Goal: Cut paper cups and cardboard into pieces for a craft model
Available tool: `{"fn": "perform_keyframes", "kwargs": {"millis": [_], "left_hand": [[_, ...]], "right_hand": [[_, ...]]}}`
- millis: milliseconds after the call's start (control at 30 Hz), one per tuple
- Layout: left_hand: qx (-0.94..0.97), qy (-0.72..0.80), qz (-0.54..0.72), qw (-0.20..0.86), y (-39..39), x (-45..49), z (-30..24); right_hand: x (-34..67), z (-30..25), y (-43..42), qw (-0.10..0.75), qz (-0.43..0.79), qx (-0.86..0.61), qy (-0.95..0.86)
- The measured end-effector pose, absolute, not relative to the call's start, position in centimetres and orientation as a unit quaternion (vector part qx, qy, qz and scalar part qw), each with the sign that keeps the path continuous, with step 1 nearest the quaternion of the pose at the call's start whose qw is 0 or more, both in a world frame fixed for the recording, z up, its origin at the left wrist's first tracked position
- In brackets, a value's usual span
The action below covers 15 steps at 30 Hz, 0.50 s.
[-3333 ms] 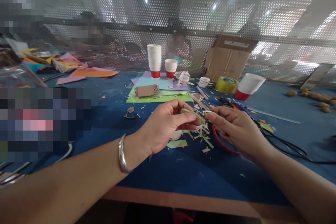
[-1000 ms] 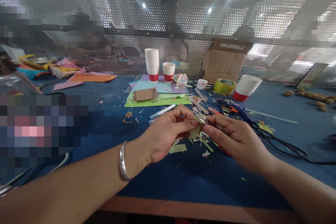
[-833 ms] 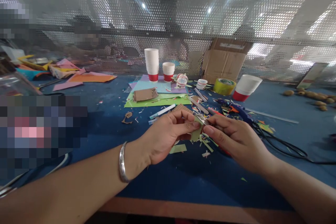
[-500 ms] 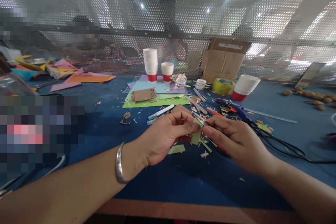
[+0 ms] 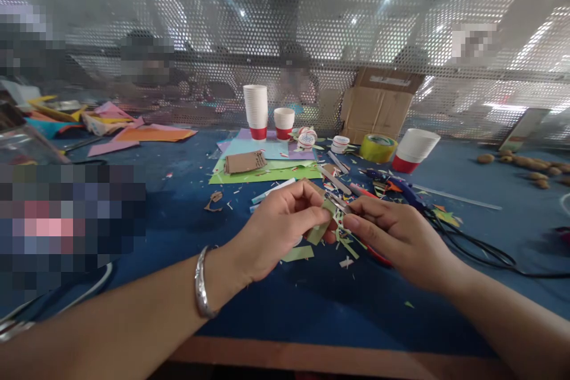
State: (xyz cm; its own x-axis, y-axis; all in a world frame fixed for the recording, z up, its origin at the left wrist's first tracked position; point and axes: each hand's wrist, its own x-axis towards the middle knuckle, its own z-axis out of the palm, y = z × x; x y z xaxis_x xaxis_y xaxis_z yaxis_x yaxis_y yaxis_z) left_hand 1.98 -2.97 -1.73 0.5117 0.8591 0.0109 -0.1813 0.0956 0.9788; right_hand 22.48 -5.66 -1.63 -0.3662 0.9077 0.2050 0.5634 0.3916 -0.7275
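My left hand (image 5: pixel 291 222) pinches a small strip of pale green paper (image 5: pixel 317 234) between thumb and fingers. My right hand (image 5: pixel 396 234) is closed on a pair of scissors (image 5: pixel 339 203), whose metal blades reach left to the upper edge of the paper. The red handle shows partly below my right palm; the rest is hidden by the hand. Beneath my hands, another flat piece of pale green paper (image 5: pixel 299 253) lies on the blue table, with thin green cuttings (image 5: pixel 350 248) beside it.
Behind my hands are stacked paper cups (image 5: pixel 255 110), corrugated cardboard pieces (image 5: pixel 244 162), coloured sheets (image 5: pixel 267 177) and yellow tape (image 5: pixel 377 147). A blue glue gun (image 5: pixel 407 190) with a black cable (image 5: pixel 481 249) lies to the right. Another cup stack (image 5: pixel 414 148) leans behind it.
The pale green paper has tilted and shifted slightly left in my left hand. The scissor blades now lie at its upper edge, and my right hand has hardly moved.
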Motion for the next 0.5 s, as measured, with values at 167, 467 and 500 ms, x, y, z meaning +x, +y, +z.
{"fn": "perform_keyframes", "kwargs": {"millis": [167, 467, 500], "left_hand": [[0.563, 0.311, 0.377, 0.666, -2.97, 1.99, -1.98], [0.576, 0.323, 0.36, 0.659, -2.81, 2.01, -1.95], [0.573, 0.326, 0.358, 0.661, -2.85, 2.0, -1.93]], "right_hand": [[22.45, -1.61, -5.69, 0.3, 0.286, -0.476, -0.776], [22.52, -1.58, -5.84, 0.288, 0.306, -0.473, -0.774], [22.52, -1.53, -5.88, 0.287, 0.306, -0.471, -0.776]]}}
